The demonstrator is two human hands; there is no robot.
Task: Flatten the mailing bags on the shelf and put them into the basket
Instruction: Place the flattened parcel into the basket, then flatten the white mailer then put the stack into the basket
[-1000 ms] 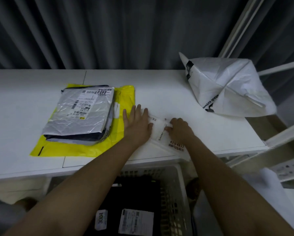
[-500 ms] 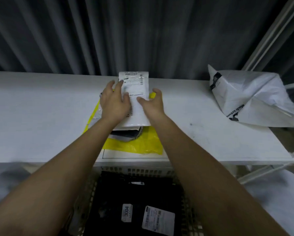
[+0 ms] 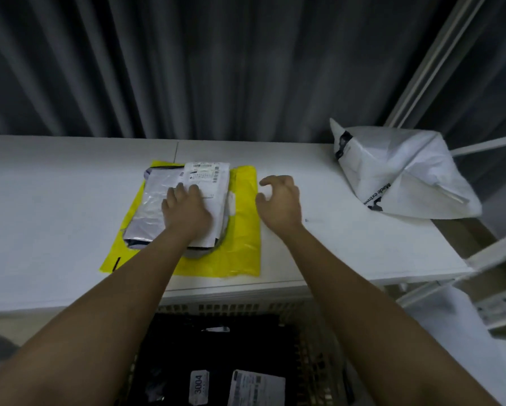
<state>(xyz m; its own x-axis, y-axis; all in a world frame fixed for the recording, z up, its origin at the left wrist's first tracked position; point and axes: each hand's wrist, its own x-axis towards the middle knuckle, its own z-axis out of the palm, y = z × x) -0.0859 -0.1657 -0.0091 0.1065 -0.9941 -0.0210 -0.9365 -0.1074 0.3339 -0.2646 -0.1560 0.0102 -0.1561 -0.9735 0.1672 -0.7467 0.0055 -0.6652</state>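
- Head view looked down on a white shelf [image 3: 55, 206] with a dark curtain [image 3: 187, 68] behind it.
- Left of middle, a yellow mailing bag [image 3: 243, 244] lay flat on the shelf as the bottom of a stack.
- On top of it sat a silver mailing bag [image 3: 150, 206], with a dark bag edge [image 3: 134, 244] showing under its near end.
- A small white mailing bag [image 3: 213, 194] with a printed label lay uppermost, its far end near the back of the stack.
- The left hand [image 3: 186, 212] rested palm down on that white bag, fingers [image 3: 178, 190] straight and close together, pressing and curling round nothing.
- Just beside the stack, the right hand [image 3: 279, 200] hovered over the bare shelf, fingers loosely curled and apart, holding nothing.
- Well to the right, a puffed-up white mailing bag [image 3: 407, 168] with black lettering sat at the shelf's end, unflattened, beside a white frame [image 3: 439, 57].
- Below the shelf's front edge, the basket [image 3: 234, 307] held a black bag [image 3: 216, 347] bearing two white labels, one reading 3004.
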